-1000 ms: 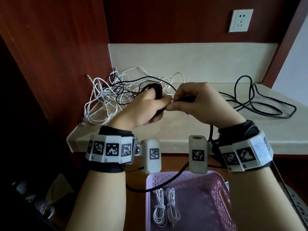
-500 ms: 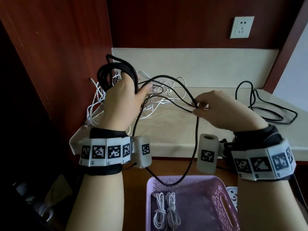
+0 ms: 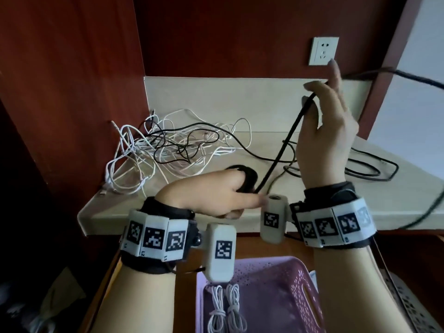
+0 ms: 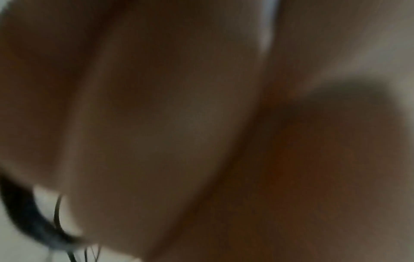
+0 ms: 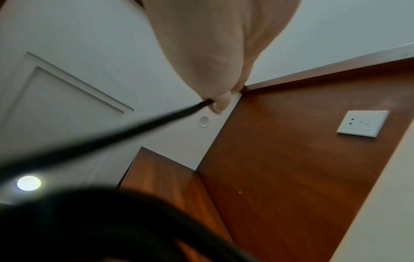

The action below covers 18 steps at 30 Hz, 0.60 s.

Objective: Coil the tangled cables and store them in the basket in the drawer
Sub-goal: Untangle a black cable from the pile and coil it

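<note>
My left hand (image 3: 216,198) grips a coiled bundle of black cable (image 3: 242,180) low over the counter's front edge. From that coil the cable rises taut to my right hand (image 3: 317,102), which is raised high and pinches it between thumb and forefinger, with the other fingers spread. In the right wrist view the black cable (image 5: 134,129) leaves the fingertips (image 5: 218,106). The left wrist view shows blurred fingers and a bit of the black coil (image 4: 27,212). A tangle of white and thin black cables (image 3: 168,150) lies at the counter's back left. A purple basket (image 3: 302,270) in the drawer holds two coiled white cables (image 3: 225,306).
More loops of black cable (image 3: 365,169) lie on the right of the beige counter (image 3: 252,109). A wall socket (image 3: 323,51) sits on the red-brown back panel. A wooden side wall (image 3: 72,92) closes the left. A white perforated object (image 3: 408,306) lies right of the basket.
My left hand has come down with the coil from beside the left wall to the counter's front. My right hand has risen up and to the right, drawing the cable taut.
</note>
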Tool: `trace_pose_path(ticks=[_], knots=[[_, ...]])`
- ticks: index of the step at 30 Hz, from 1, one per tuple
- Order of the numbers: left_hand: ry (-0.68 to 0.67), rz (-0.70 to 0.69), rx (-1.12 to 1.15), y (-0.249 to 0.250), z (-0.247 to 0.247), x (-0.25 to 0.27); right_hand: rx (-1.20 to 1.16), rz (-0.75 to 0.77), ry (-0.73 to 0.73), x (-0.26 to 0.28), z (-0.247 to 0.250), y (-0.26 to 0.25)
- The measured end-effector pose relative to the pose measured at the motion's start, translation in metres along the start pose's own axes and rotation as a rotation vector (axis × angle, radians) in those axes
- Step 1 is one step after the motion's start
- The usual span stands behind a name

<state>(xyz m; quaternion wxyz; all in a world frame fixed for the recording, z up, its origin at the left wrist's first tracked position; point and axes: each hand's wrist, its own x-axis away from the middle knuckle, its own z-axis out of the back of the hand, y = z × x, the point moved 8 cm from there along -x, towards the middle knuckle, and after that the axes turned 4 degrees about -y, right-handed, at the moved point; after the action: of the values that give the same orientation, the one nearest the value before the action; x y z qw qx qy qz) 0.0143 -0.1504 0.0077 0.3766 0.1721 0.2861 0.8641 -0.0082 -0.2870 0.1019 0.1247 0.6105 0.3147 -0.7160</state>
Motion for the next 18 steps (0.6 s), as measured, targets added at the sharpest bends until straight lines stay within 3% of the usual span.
trace_pose_path(ticks=[3, 8, 11, 15, 18], knots=[[-0.202, -0.112, 0.260, 0.014, -0.015, 0.010, -0.129, -0.039, -0.189, 0.004, -0.020, 0.019], [-0.154, -0.437, 0.822, 0.028, 0.013, 0.023, -0.344, -0.223, -0.587, 0.031, -0.068, 0.030], [-0.091, -0.612, 1.132, 0.027, 0.036, 0.026, -0.443, -0.243, -0.807, 0.051, -0.089, 0.016], [0.080, -0.794, 1.409, 0.018, 0.066, 0.036, -0.451, -0.431, -0.878, 0.056, -0.095, 0.010], [0.070, -0.915, 1.678, 0.012, 0.077, 0.040, -0.316, -0.374, -0.819, 0.049, -0.091, 0.013]])
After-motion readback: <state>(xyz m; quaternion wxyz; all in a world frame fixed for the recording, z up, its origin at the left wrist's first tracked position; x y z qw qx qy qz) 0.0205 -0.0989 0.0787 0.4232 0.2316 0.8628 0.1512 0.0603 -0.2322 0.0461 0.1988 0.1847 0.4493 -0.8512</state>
